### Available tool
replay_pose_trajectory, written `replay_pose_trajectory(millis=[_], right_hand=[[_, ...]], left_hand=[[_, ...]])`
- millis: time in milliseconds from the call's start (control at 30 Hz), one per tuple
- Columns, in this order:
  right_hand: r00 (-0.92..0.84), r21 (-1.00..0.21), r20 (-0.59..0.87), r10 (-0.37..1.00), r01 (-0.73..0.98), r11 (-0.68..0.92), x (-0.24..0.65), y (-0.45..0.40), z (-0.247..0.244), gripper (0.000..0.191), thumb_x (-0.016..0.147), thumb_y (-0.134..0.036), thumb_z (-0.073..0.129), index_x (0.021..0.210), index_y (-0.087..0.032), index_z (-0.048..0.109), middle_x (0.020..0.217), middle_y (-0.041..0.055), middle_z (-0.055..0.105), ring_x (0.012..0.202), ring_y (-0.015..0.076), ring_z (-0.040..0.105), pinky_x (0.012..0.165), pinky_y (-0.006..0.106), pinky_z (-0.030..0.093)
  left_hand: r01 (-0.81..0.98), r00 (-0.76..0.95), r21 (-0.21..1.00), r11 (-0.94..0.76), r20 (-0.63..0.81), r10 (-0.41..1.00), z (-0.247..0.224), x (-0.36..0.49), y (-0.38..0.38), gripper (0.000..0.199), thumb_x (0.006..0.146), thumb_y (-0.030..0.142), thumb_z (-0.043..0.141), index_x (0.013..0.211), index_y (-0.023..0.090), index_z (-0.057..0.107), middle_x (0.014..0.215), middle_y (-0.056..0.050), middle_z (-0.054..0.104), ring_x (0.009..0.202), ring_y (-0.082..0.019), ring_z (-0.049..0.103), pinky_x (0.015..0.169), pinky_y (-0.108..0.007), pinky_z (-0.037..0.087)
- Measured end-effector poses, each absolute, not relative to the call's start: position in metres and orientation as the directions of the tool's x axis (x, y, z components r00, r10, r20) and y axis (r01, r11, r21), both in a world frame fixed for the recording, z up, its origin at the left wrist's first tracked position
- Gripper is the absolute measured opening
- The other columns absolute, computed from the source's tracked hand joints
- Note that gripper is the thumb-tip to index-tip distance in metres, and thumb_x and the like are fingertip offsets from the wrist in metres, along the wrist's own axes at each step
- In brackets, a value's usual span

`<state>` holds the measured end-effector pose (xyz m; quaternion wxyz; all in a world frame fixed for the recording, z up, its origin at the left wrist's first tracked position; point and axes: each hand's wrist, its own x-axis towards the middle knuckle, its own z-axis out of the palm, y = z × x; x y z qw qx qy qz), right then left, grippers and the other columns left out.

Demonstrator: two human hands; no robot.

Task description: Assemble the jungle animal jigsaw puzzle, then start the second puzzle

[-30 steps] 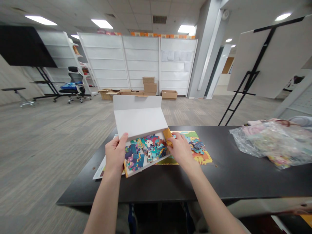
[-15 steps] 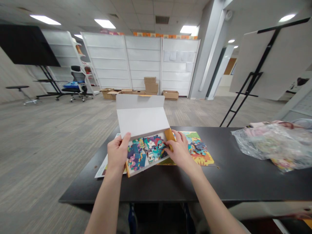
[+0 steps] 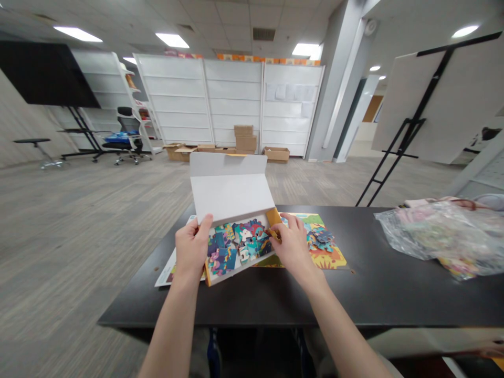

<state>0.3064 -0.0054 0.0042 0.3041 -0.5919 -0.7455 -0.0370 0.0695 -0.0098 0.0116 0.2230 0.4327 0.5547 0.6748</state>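
We are in a wide carpeted office room, with white shelving (image 3: 232, 100) along the far side, cardboard boxes (image 3: 244, 137) stacked at its foot and an easel (image 3: 409, 100) off to the right. Nearer us stands a black table (image 3: 354, 296), with a crumpled plastic bag (image 3: 441, 239) at its right end and a bright puzzle board (image 3: 331, 257) lying on it. A small heap of loose pieces (image 3: 321, 240) sits on the board.

Just left of that heap is a shallow box (image 3: 236, 272), overlapping the board and a white sheet (image 3: 167, 270). Its white lid (image 3: 232, 191) stands open behind a jumble of colourful pieces (image 3: 238, 249). We judge the box light and stiff, though the card will flex at the fold, and the pieces lie free, so any tilt could spill them. We would take it by the rim on two opposite sides and keep it level.

Our left hand (image 3: 191, 248) is closed on the box's left edge, thumb over the rim. Our right hand (image 3: 293, 247) is curled at the orange flap (image 3: 273, 220), and we cannot tell whether it grips it or only touches it.

Compared with half a second ago, the right fingers sit lower in that corner, while the box has hardly shifted.
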Motion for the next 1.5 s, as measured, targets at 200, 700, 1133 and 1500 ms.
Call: replay_pose_trajectory(millis=[200, 700, 1133, 1500], right_hand=[[-0.146, -0.247, 0.497, 0.855, 0.921, 0.301, 0.298, -0.006, 0.004, 0.014, 0.089, -0.015, 0.064, 0.096, -0.022, 0.074, 0.121, 0.0132, 0.065, 0.116, 0.0334, 0.051, 0.094, 0.048, 0.042], [0.070, -0.449, 0.687, 0.723, 0.823, 0.347, 0.388, 0.013, 0.030, 0.013, 0.091, -0.020, 0.060, 0.092, -0.020, 0.073, 0.094, 0.0071, 0.072, 0.083, 0.0205, 0.065, 0.077, 0.032, 0.048], [-0.135, -0.343, 0.176, 0.975, 0.920, 0.190, 0.389, 0.013, 0.013, 0.010, 0.086, -0.019, 0.066, 0.089, -0.023, 0.074, 0.090, 0.0037, 0.076, 0.083, 0.0191, 0.068, 0.065, 0.028, 0.040], [-0.398, -0.253, 0.233, 0.887, 0.856, 0.451, 0.303, 0.003, 0.044, 0.025, 0.088, -0.027, 0.070, 0.111, -0.018, 0.067, 0.110, 0.0120, 0.072, 0.098, 0.0257, 0.070, 0.078, 0.032, 0.049]], left_hand=[[0.165, -0.530, 0.946, -0.280, 0.324, 0.783, 0.010, 0.066, -0.010, 0.043, 0.075, 0.059, 0.072, 0.073, 0.015, 0.073, 0.060, -0.001, 0.063, 0.059, -0.017, 0.056, 0.055, -0.026, 0.043], [0.066, -0.557, 0.966, -0.251, 0.244, 0.794, 0.011, 0.062, -0.011, 0.045, 0.071, 0.059, 0.075, 0.082, 0.015, 0.075, 0.063, -0.001, 0.069, 0.058, -0.018, 0.062, 0.056, -0.028, 0.048], [0.015, -0.546, 0.963, -0.271, 0.235, 0.804, 0.010, 0.061, -0.010, 0.046, 0.073, 0.057, 0.077, 0.087, 0.013, 0.075, 0.072, -0.003, 0.074, 0.058, -0.017, 0.063, 0.056, -0.027, 0.049], [0.110, -0.550, 0.952, -0.286, 0.298, 0.781, 0.012, 0.062, -0.014, 0.045, 0.074, 0.058, 0.074, 0.081, 0.014, 0.074, 0.065, -0.002, 0.070, 0.059, -0.018, 0.062, 0.055, -0.026, 0.046]])
